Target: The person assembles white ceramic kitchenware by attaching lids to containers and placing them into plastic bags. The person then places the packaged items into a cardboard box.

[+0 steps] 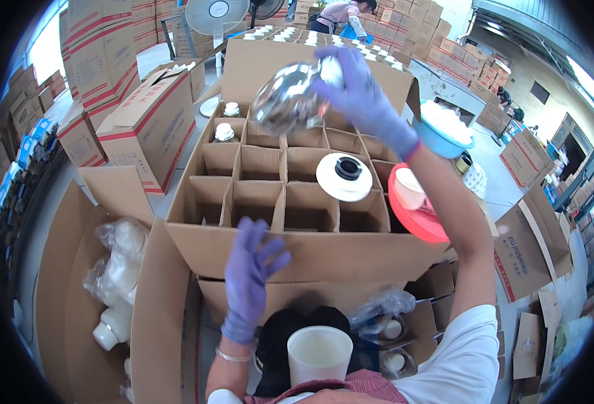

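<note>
Purple gloves cover both my hands. My right hand (pixel 357 87) is raised over the far part of a divided carton (pixel 310 252), gripping the white end of a shiny silver flask liner (pixel 287 101), which is tilted and blurred. At the carton's near side, my left hand (pixel 250 276) has its fingers spread and holds nothing. A white disc-shaped lid (pixel 327 182) with a black ring lies across the dividers. Two white-capped silvery bottles (pixel 225 132) stand in the far-left compartments. Below my hands a white tub (pixel 319 357) stands at my lap.
A red basin (pixel 431 227) holding a white cup (pixel 410 188) sits at the carton's right, near a blue basin (pixel 438 138) of white items. At left, an open box (pixel 155 316) contains bagged white bottles (pixel 115 326). Fans, stacked cartons (pixel 101 54) and a person (pixel 340 17) are beyond.
</note>
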Available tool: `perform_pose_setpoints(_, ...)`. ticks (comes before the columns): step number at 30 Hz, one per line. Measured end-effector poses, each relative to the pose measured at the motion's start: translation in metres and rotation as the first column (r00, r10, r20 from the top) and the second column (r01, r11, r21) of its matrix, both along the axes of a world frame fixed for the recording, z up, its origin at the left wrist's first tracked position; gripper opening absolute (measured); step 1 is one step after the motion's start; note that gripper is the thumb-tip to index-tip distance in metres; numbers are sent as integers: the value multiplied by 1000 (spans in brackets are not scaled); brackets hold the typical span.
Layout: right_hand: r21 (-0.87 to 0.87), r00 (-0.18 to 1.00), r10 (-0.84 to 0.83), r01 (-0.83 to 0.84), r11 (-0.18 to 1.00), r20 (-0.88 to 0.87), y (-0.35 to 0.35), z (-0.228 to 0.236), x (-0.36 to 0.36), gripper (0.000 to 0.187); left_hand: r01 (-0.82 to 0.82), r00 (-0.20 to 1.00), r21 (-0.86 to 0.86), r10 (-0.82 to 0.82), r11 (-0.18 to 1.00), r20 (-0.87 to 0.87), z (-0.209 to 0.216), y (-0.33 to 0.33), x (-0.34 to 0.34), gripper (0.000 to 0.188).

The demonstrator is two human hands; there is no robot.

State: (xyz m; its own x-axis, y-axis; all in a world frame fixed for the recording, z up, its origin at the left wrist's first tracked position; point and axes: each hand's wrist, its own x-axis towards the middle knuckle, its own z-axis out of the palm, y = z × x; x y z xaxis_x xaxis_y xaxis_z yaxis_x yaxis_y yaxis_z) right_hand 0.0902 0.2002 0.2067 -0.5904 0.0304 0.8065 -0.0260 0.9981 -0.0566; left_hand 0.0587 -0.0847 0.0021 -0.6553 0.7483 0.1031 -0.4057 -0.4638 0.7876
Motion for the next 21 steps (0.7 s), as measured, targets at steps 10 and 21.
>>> perform_pose_setpoints(10, -52, 936, 302, -297, 953, 182, -224, -199, 207, 53, 140, 988, 34, -142, 990, 63, -11, -57, 10, 64)
perform_pose_setpoints(21, -655, 843, 412, -97, 749, 346, -344, -365, 371, 63, -56, 960, -485, -86, 873, -266, -75, -207, 98, 67)
